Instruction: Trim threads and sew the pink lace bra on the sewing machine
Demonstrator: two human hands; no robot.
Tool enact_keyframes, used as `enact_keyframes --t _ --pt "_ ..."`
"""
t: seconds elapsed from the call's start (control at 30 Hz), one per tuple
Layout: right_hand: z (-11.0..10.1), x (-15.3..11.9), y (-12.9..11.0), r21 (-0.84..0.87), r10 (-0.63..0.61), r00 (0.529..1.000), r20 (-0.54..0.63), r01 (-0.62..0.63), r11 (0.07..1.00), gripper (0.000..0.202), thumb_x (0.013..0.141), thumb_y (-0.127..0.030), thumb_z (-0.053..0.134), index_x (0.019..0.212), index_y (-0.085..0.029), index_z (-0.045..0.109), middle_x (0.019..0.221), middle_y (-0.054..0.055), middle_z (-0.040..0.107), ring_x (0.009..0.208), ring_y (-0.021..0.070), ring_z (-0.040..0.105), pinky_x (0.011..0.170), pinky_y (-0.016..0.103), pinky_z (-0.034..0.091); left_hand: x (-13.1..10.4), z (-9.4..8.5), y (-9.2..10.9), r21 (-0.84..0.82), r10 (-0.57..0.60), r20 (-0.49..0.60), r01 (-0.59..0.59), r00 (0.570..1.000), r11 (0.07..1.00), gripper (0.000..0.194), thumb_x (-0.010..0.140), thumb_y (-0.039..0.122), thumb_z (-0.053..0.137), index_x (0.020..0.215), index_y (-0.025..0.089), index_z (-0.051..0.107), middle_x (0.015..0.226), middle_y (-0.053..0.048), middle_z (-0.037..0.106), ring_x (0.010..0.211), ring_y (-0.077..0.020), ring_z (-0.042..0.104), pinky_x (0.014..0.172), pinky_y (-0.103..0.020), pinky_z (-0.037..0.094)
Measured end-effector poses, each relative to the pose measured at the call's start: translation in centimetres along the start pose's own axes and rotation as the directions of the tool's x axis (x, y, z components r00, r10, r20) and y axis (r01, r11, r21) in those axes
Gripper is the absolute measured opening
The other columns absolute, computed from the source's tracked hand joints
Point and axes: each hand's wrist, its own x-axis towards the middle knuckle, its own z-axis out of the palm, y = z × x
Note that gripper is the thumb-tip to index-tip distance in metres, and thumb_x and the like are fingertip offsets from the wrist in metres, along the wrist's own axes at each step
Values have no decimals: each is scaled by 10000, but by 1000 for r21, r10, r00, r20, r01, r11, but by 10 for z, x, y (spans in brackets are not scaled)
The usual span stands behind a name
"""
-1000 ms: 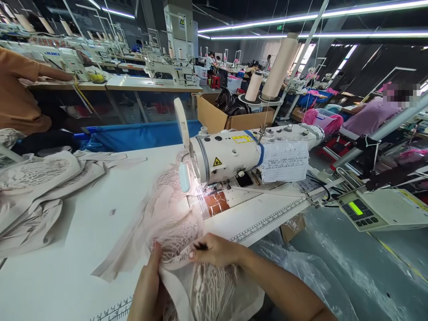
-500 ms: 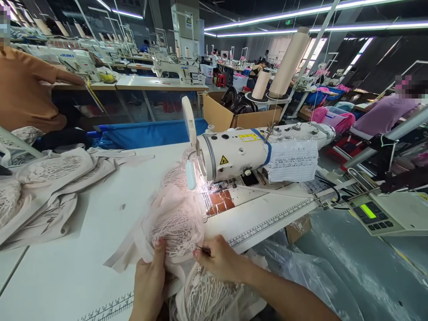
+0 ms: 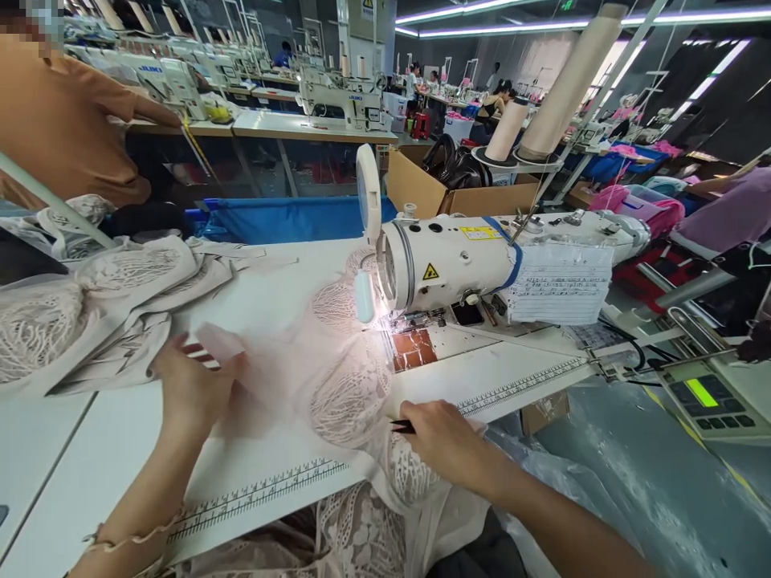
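Right now your left hand [image 3: 189,389] pinches the pink lace fabric [image 3: 337,385] — pulled out flat — while your right hand [image 3: 449,441] grips small dark snips [image 3: 402,426] (beside the sewing machine [image 3: 470,261]).

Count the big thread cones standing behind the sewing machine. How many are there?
2. A short cone and a taller cone to its right stand side by side behind the sewing machine. Others may be hidden.

Sheer pink lace cloth [image 3: 337,385], matt white smooth tabletop [image 3: 90,449], glossy enamelled metal sewing machine [image 3: 458,261].
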Motion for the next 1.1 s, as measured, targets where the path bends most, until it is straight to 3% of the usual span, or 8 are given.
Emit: enact_keyframes --t 0.1,0.23,0.3,0.43,0.57,0.7,0.8,1.1 --pt "-20 0 7 5 -83 996 44 83 997 225 864 -41 535 888 -194 699 730 38 707 630 175 613 525 258 235 -28 9 30 153 312 57 -317 948 936 364 930 281 572 1254 117 578 1218 -186 624 1237 -419 537 1029 -680 414" --pt "-70 2 12 38 -243 964 104 240 970 214 942 -181 548 789 -206 695 675 14 653 570 141 538 525 258 231 -87 47 93 -458 802 550 -720 232 522 336 1002 184 426 1291 179 598 1392 -134 599 1341 -305 513 1110 -529 435" --pt "-94 6 20 -23 -283 949 136 289 957 210 930 -203 587 741 -202 679 619 -5 606 531 126 488 531 263 230 -106 66 112 -477 787 598 -723 150 500 353 978 183 463 1302 125 592 1464 -180 531 1387 -366 454 1118 -583 404" --pt "-102 30 40 -311 -5 1000 7 7 950 224 919 -139 560 720 -160 659 616 34 612 574 157 528 564 283 263 -110 88 122 -419 737 639 -704 220 574 434 944 231 538 1356 97 549 1476 -203 512 1380 -405 444 1135 -620 360" --pt "-58 67 52 -211 45 976 -213 -91 973 160 962 -163 515 982 -167 673 990 85 721 811 174 633 648 255 349 -88 98 115 -535 785 564 -611 256 583 344 979 276 507 1296 170 590 1357 -121 639 1315 -301 535 1114 -497 431" --pt "-16 93 56 64 179 890 -418 -168 984 68 933 -241 601 911 -198 649 936 28 717 793 166 621 643 243 350 -74 112 108 -472 700 551 -523 453 710 325 1022 147 333 1120 190 640 1067 -60 740 988 -176 685 887 -314 560" --pt "-5 96 59 107 183 850 -494 -149 983 102 915 -244 613 823 -204 632 870 18 694 766 165 600 647 246 353 -77 117 106 -375 646 545 -534 534 758 313 1001 160 388 1191 59 615 1215 -207 673 1098 -300 639 923 -454 532" --pt "8 88 64 44 -7 772 -636 45 998 87 905 -180 558 822 -201 570 742 -4 655 633 147 605 613 233 404 -93 106 113 -69 775 502 -875 385 480 449 1004 283 425 1223 -52 628 1279 -255 658 1194 -370 613 1056 -475 445"
